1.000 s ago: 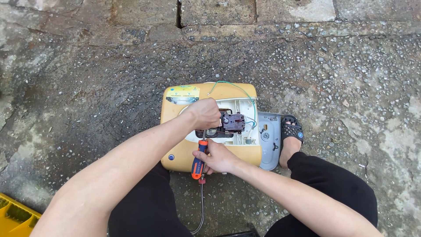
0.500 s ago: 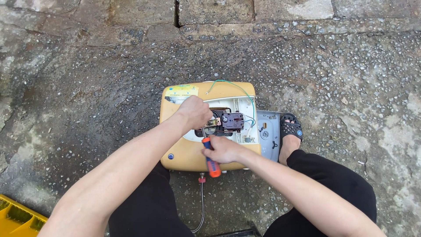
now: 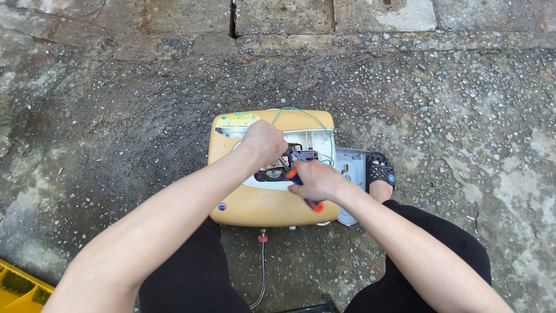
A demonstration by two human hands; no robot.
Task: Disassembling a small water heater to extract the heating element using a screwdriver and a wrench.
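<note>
A yellow box-shaped appliance [image 3: 255, 206] lies on the stone ground with its front opened, showing white insides, wires and a dark component [image 3: 302, 156]. My left hand [image 3: 263, 142] rests closed on the opened part, fingers at the dark component. My right hand [image 3: 317, 181] grips an orange-handled screwdriver [image 3: 314, 204], its tip pointing into the opening near the dark part. A thin green wire [image 3: 301, 113] loops over the appliance's top edge.
A grey cover panel [image 3: 350, 168] lies to the right of the appliance, beside my foot in a black sandal [image 3: 380, 174]. A hose [image 3: 262, 266] runs from the appliance's near side. A yellow crate corner [image 3: 17, 287] sits bottom left.
My right hand has lifted the screwdriver from below the appliance's near edge up to the opening. My left hand stayed on the opened part.
</note>
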